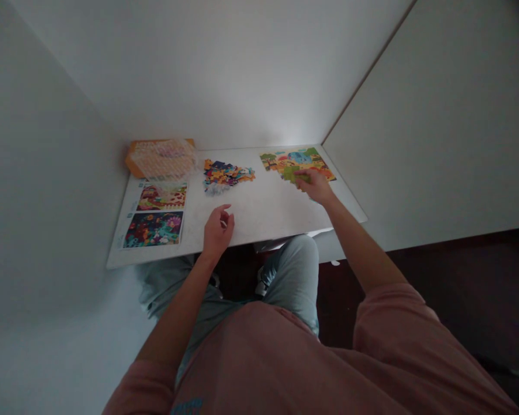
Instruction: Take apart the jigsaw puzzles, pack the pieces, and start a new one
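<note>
My right hand is closed on a green puzzle piece at the near edge of a colourful assembled puzzle at the table's far right. My left hand rests near the table's front edge with its fingers loosely curled and nothing visible in them. A heap of loose puzzle pieces lies in the middle at the back, a hand's width beyond my left hand.
The white table sits in a corner between white walls. An orange box with a clear mesh bag stands at the back left. Two picture cards lie at the left. My knees show below the front edge.
</note>
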The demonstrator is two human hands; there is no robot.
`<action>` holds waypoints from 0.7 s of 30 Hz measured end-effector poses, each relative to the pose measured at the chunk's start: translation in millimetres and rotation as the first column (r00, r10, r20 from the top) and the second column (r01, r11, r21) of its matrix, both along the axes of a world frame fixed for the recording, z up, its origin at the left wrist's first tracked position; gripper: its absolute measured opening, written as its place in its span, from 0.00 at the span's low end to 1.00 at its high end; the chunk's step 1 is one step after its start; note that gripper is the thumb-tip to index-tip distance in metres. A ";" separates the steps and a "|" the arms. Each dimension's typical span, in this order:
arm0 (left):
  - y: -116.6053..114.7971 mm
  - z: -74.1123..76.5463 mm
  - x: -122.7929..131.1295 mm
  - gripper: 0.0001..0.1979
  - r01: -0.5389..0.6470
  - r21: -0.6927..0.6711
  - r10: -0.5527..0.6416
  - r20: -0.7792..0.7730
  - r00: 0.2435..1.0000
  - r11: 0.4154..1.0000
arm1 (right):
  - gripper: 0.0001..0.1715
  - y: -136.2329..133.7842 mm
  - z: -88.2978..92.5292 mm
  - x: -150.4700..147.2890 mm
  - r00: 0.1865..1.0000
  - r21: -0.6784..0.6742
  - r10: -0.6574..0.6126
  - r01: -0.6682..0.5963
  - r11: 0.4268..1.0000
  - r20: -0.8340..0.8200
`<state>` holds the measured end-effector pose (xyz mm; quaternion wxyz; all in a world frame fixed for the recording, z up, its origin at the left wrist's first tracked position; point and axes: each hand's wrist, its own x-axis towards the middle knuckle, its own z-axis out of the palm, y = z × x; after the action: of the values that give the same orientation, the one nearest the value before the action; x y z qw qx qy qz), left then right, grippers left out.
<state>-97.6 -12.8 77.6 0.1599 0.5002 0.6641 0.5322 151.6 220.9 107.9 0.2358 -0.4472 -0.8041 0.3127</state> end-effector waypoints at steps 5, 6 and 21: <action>6.4 10.5 5.0 0.15 0.001 0.007 -0.001 0.024 1.000 1.000 | 0.12 -43.5 -5.8 -8.3 0.980 -0.189 -0.013 -0.025 0.982 -0.198; 6.7 12.8 6.7 0.15 0.003 0.007 -0.003 0.027 1.000 1.000 | 0.12 -52.3 -3.1 -11.2 0.976 -0.214 0.030 -0.078 0.974 -0.215; -7.3 32.3 14.9 0.17 -0.110 0.091 0.091 0.191 0.977 0.990 | 0.16 -76.8 7.2 -33.4 0.955 -0.104 0.177 -0.206 0.973 -0.238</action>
<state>-82.7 -20.1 109.9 0.1684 0.4215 0.6428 0.6171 118.2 144.2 115.1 0.2657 -0.3426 -0.7897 0.4340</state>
